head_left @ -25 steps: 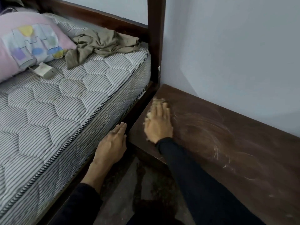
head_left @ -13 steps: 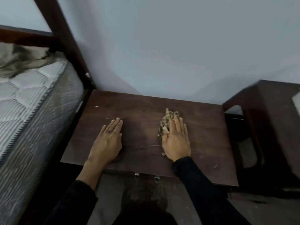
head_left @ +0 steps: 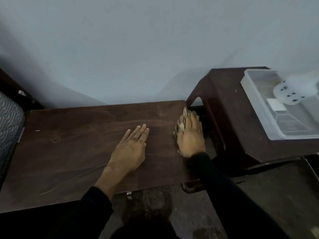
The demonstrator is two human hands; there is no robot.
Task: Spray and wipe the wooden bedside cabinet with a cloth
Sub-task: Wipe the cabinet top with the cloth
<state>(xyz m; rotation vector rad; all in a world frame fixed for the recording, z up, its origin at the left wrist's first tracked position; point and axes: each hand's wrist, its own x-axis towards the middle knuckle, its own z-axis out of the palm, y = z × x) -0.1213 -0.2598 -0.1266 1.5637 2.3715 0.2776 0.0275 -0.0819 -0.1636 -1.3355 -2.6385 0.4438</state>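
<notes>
Dark wood, streaked with pale wipe marks, is making up the top of the bedside cabinet, which is standing against a grey wall. The left hand is lying flat on the cabinet top near its middle, palm down, fingers straight and close together, gripping nothing. The right hand is pressing down flat at the cabinet's right edge, fingers extended over a crumpled patterned cloth; the cloth is showing along the thumb side of the hand and past the fingertips, pinned between palm and wood. Both arms are wearing black sleeves. Just right of the cabinet, a taller dark wooden stand is carrying a clear plastic tray, with a blurred white object lying over the tray's far side. Left of the cabinet, a striped mattress edge is showing beside a dark bed frame. Below the cabinet's front edge, a speckled floor is appearing.
</notes>
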